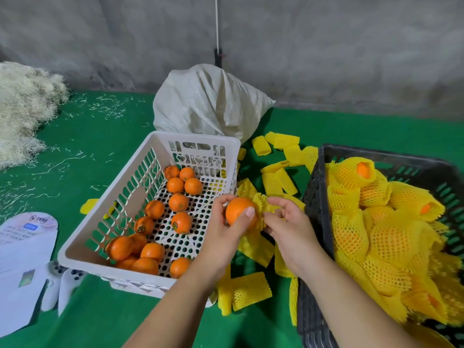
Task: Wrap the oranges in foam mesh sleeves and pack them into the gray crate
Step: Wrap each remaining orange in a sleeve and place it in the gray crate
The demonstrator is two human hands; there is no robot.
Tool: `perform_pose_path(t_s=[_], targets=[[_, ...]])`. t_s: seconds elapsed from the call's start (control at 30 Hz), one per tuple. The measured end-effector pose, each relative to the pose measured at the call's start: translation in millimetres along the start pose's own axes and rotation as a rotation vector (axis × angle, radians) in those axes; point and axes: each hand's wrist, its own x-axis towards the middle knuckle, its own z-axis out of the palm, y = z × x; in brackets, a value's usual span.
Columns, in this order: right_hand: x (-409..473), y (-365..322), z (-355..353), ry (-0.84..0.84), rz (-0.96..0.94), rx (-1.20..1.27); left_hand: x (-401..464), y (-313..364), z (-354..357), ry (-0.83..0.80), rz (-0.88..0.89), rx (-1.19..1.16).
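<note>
Hands (258, 222) fit round orange (239, 213) into netted sleeve (263, 209).

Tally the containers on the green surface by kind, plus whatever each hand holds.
White basket: 1
Gray crate: 1
White sack: 1
Orange in the left hand: 1
Foam sleeve in the right hand: 1
Total: 5

a fruit-packing work area: bare grey concrete wall (326, 46), green felt-covered surface (100, 136), white perforated basket (105, 237) of loose oranges (178, 202), scattered yellow foam mesh sleeves (276, 182), dark crate (313, 222) of wrapped fruit, heaped pale shredded filler (22, 104), woven sack (208, 101).
</note>
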Motion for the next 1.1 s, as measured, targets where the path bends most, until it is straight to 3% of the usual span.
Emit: perform_pose_path(t_s=[0.13, 0.27, 0.37, 0.47, 0.6, 0.8, 1.0, 1.1], targets=[[7, -9, -3, 0.019, 0.129, 0.052, -5, -16, 8, -0.101, -0.003, 0.135], [2, -9, -2, -0.083, 0.267, 0.167, -2, -10, 7, -0.040, -0.078, -0.043], [4, -4, -7, 0.086, 0.071, -0.141, -3, -6, 1, -0.086, -0.150, -0.251], [11, 2, -10, 0.261, -0.200, -0.456, -3, -2, -4, -0.156, -0.184, -0.296], [11, 8, 0, 0.218, -0.244, -0.553, -4, 1, -6, -0.335, -0.226, -0.275], [11, 6, 2, 0.109, -0.194, -0.384, 0, -1, -9, -0.351, -0.277, -0.362], [11, 1, 0, 0.097, -0.122, -0.102, 2, -7, -4, -0.195, -0.196, -0.325], [5, 1, 1, -0.004, -0.160, -0.029, 1, -6, -5, -0.137, -0.152, -0.182]])
